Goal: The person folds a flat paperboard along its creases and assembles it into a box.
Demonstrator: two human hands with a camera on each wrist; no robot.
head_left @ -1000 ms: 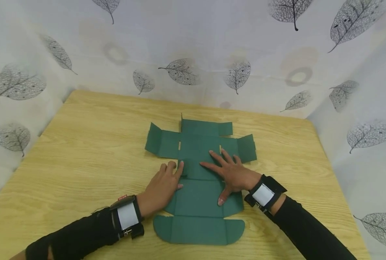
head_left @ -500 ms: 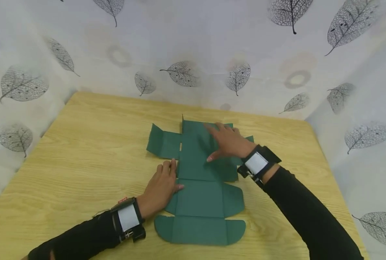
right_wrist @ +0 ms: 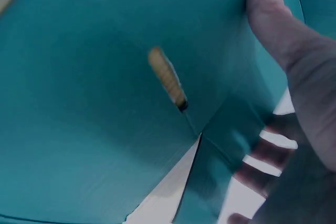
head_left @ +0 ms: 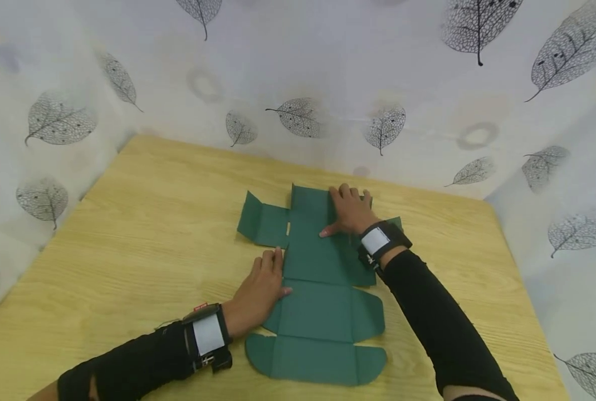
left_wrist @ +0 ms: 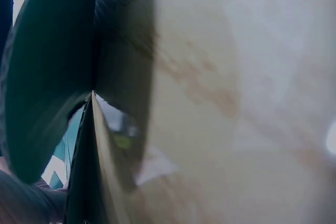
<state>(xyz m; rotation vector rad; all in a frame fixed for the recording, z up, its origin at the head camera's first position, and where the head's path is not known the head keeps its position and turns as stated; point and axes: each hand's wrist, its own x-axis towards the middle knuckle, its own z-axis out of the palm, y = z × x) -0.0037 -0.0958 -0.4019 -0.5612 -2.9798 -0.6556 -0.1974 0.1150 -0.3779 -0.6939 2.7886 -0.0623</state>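
A green cardboard sheet point(head_left: 310, 256) lies near the middle of the wooden worktop point(head_left: 177, 195), its near end towards the person. The step in hand looks to be working its far flaps along the creases; the next move seems to call for the left hand point(head_left: 258, 287) to steady the sheet while the right hand point(head_left: 350, 214) bends the far right part evenly. The left fingers are nearly straight, close together at the sheet's left edge, thumb resting on a nearer panel, gripping nothing. The right fingers are spread over the far right end, thumb well apart on the sheet; whether they press or merely touch cannot be told.

The sheet is matt and creased, mostly flat. The left flap point(head_left: 273, 225) has its outer part tilted up beside a narrow slot point(head_left: 288, 229); the nearest panel point(head_left: 313, 359) has rounded side flaps.
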